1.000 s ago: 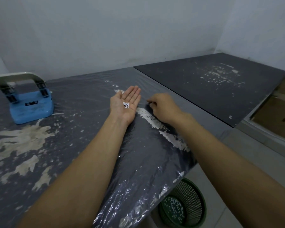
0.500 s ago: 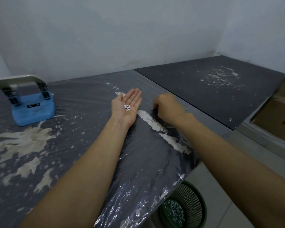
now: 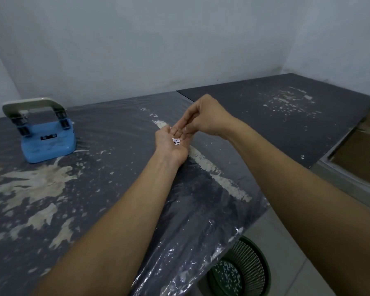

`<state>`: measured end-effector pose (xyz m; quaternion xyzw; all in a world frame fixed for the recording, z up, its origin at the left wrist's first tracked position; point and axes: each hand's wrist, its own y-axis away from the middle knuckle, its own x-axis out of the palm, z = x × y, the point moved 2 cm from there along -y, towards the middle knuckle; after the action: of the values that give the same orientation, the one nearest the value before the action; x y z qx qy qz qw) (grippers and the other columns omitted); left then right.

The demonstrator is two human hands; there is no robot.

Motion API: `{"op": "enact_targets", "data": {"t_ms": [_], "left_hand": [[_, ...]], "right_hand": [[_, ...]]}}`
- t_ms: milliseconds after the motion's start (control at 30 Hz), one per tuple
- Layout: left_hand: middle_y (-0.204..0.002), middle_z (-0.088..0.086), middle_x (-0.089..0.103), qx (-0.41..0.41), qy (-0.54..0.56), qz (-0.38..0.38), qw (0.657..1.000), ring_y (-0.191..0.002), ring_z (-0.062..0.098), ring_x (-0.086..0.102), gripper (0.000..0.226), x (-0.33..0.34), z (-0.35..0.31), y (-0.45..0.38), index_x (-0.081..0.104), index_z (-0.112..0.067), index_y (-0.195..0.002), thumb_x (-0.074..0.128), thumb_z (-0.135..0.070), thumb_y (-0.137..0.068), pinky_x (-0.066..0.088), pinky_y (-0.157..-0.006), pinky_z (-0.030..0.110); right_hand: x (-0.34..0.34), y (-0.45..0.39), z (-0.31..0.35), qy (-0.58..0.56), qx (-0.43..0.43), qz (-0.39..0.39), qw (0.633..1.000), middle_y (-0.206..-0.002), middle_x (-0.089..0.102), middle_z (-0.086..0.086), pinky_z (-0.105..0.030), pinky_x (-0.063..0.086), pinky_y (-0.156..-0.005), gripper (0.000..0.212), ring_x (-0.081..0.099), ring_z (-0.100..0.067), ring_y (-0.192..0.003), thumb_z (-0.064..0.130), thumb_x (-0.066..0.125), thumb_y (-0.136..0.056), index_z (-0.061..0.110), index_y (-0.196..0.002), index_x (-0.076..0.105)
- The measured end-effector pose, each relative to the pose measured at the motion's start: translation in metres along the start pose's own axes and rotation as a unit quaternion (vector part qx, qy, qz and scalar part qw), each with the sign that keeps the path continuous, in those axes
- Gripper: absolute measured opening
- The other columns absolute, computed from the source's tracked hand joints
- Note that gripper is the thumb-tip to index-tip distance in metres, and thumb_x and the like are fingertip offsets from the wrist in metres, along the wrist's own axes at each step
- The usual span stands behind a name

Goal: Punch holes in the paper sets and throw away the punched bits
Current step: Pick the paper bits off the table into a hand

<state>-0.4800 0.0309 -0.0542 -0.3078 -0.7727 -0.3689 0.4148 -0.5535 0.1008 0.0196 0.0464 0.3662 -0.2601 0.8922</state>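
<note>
Right hand (image 3: 203, 116) lifted off table (image 3: 94, 199) since half-second ago; now above left palm, fingers pinched together, tips pointing down onto it. Whether pinch holds bit: cannot tell. Left hand (image 3: 173, 142) unchanged: palm up, fingers spread flat, small pile of punched bits (image 3: 176, 141) resting in palm. Hole punch (image 3: 45, 133) at far left of table, untouched. Green basket (image 3: 239, 272) on floor below table edge, white bits inside.

A bare storeroom or back workroom: plain whitewashed walls (image 3: 137, 50), a scuffed dark surface (image 3: 94, 189) under plastic film, a cardboard box (image 3: 359, 154) against the wall, and a green mesh wastebasket (image 3: 244, 272) on tiled floor.
</note>
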Motion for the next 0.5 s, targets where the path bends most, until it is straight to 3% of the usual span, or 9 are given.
{"op": "enact_targets", "data": {"t_ms": [100,167,233,300,433,500], "left_hand": [[-0.083,0.021,0.073,-0.001,0.001,0.012,1.0,-0.092,0.032,0.065,0.055,0.0016,0.0014,0.0032,0.061,0.009,-0.098,0.022,-0.027,-0.111,0.046,-0.108,0.045],[-0.075,0.02,0.074,-0.001,0.008,0.022,1.0,-0.086,0.031,0.067,0.054,0.002,0.0026,0.0048,0.06,0.008,-0.097,0.022,-0.027,-0.111,0.049,-0.105,0.044],[-0.076,0.019,0.073,-0.005,0.016,0.019,1.0,-0.076,0.028,0.068,0.051,0.0016,0.0026,0.0051,0.06,0.008,-0.105,0.023,-0.027,-0.11,0.059,-0.084,0.039],[-0.079,0.019,0.071,-0.006,0.02,0.016,1.0,-0.07,0.026,0.066,0.05,0.0013,0.0028,0.0039,0.06,0.008,-0.111,0.024,-0.027,-0.11,0.059,-0.065,0.035],[-0.084,0.021,0.073,-0.008,0.031,0.037,0.999,-0.094,0.031,0.068,0.054,0.0006,0.0047,0.0015,0.058,0.011,-0.114,0.021,-0.029,-0.11,0.05,-0.104,0.044],[-0.092,0.022,0.075,-0.011,0.033,0.048,0.998,-0.106,0.033,0.067,0.058,0.0002,0.0051,0.0025,0.06,0.012,-0.109,0.02,-0.03,-0.11,0.047,-0.107,0.045]], "right_hand": [[0.0014,0.0006,0.0015,0.014,0.001,-0.021,1.0,-0.073,0.076,-0.011,-0.038,0.062,-0.079,0.015,0.075,-0.021,-0.071,-0.009,0.085,-0.066,0.0,-0.075,0.076],[0.0017,0.0006,0.0013,0.027,0.004,-0.029,0.999,-0.072,0.076,-0.009,-0.037,0.062,-0.078,0.016,0.075,-0.019,-0.069,-0.006,0.087,-0.065,0.001,-0.075,0.076],[0.0032,0.0009,0.0016,0.026,0.005,-0.017,0.999,-0.073,0.075,-0.012,-0.037,0.062,-0.076,0.013,0.075,-0.022,-0.068,-0.009,0.083,-0.069,-0.001,-0.077,0.076],[0.0042,0.0011,0.0023,0.02,0.001,-0.015,1.0,-0.072,0.075,-0.014,-0.034,0.061,-0.07,0.012,0.074,-0.023,-0.066,-0.013,0.076,-0.073,-0.003,-0.079,0.075],[-0.0014,0.0028,0.0014,0.044,-0.019,-0.036,0.998,-0.067,0.075,-0.007,-0.026,0.06,-0.067,0.014,0.074,-0.018,-0.064,-0.006,0.084,-0.068,0.003,-0.076,0.076],[-0.0052,0.0053,-0.0009,0.053,-0.024,-0.049,0.997,-0.067,0.075,-0.005,-0.024,0.06,-0.067,0.015,0.074,-0.016,-0.065,-0.002,0.086,-0.068,0.005,-0.076,0.076]]}}
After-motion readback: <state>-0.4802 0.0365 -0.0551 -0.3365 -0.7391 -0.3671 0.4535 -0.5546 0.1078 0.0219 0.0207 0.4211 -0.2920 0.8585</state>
